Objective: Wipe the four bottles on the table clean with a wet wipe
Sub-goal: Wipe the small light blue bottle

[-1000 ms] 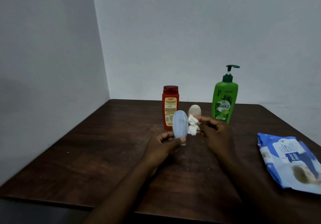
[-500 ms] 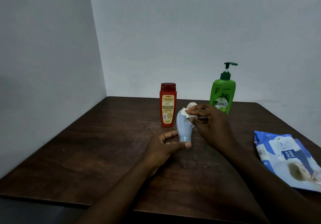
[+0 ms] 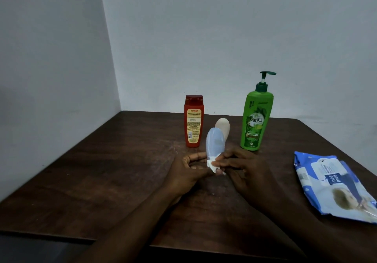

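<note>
A small pale-blue bottle (image 3: 214, 142) stands upright at the middle of the dark wooden table (image 3: 102, 173). My left hand (image 3: 188, 173) grips its base. My right hand (image 3: 242, 170) pinches a crumpled white wet wipe (image 3: 213, 165) against the bottle's bottom end. Behind it a beige bottle (image 3: 223, 127) shows partly. A red bottle (image 3: 193, 120) stands to the left at the back. A tall green pump bottle (image 3: 256, 117) stands to the right.
A blue and white wet-wipe pack (image 3: 332, 185) lies flat by the table's right edge. Grey walls meet in a corner behind the table. The table's front edge is near my forearms.
My right hand has slid the wipe down the blue bottle, from its top to its base. My left hand keeps its hold on the bottle's bottom.
</note>
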### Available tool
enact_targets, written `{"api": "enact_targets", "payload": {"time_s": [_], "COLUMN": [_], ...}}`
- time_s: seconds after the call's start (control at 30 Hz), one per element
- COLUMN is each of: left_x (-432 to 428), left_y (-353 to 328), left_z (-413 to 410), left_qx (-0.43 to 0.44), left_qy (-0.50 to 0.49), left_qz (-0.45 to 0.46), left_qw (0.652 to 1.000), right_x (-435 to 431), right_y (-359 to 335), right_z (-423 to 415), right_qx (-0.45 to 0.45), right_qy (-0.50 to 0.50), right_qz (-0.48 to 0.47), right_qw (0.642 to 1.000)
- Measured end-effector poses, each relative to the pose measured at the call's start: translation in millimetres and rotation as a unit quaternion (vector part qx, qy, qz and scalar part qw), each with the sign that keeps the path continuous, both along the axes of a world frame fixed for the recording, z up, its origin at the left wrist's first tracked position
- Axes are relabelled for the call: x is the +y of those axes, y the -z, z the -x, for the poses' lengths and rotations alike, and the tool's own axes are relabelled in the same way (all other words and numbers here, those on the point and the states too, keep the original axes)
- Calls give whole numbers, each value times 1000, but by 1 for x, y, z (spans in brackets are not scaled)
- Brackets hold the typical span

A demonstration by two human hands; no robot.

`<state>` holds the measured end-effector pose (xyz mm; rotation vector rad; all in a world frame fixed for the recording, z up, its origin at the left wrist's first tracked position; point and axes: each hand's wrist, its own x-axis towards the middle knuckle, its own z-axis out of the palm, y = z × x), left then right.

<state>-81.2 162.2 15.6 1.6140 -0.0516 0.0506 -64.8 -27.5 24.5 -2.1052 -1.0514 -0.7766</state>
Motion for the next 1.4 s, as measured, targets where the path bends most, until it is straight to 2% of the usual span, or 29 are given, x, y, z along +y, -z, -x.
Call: {"api": "enact_targets", "payload": {"time_s": [0.27, 0.77, 1.03, 1.23, 1.4], "left_x": [0, 3, 4, 6, 5], "left_y": [-4, -4, -2, 0, 3], "left_z": [3, -1, -3, -4, -6], "left_qx": [10, 44, 40, 35, 24], "left_qy": [50, 86, 85, 79, 36], "left_qz": [43, 71, 67, 74, 66], "left_qw": [998, 993, 993, 994, 997], "right_x": [0, 11, 13, 11, 13], "right_y": [-7, -45, -43, -13, 7], "right_z": [-6, -50, -44, -24, -7], "right_qx": [-14, 61, 33, 12, 14], "right_qy": [18, 62, 57, 63, 45], "right_qz": [-16, -136, -130, -82, -14], "right_qw": [1000, 987, 989, 995, 999]}}
